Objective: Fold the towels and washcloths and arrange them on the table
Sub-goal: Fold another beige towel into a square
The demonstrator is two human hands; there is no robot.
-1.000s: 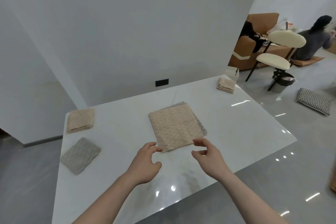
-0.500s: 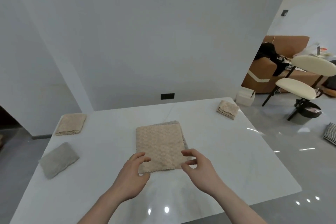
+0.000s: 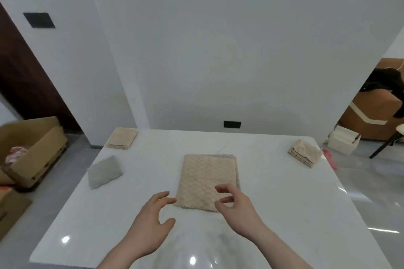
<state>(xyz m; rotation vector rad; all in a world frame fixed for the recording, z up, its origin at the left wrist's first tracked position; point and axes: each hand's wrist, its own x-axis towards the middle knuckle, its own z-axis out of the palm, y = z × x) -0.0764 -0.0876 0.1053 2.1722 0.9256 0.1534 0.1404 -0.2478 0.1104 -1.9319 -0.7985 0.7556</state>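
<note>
Both hands, the left hand [image 3: 150,220] and right hand [image 3: 237,209], hover open and empty at the near edge of the soft, limp beige washcloth [image 3: 206,181] lying mid-counter [image 3: 284,203] over seemingly a grey one, best pinched at its near corners.

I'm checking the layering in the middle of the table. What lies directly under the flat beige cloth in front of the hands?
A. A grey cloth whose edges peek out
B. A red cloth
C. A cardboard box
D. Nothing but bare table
A: a grey cloth shows along the far and right edges of the beige cloth on the table.
</note>
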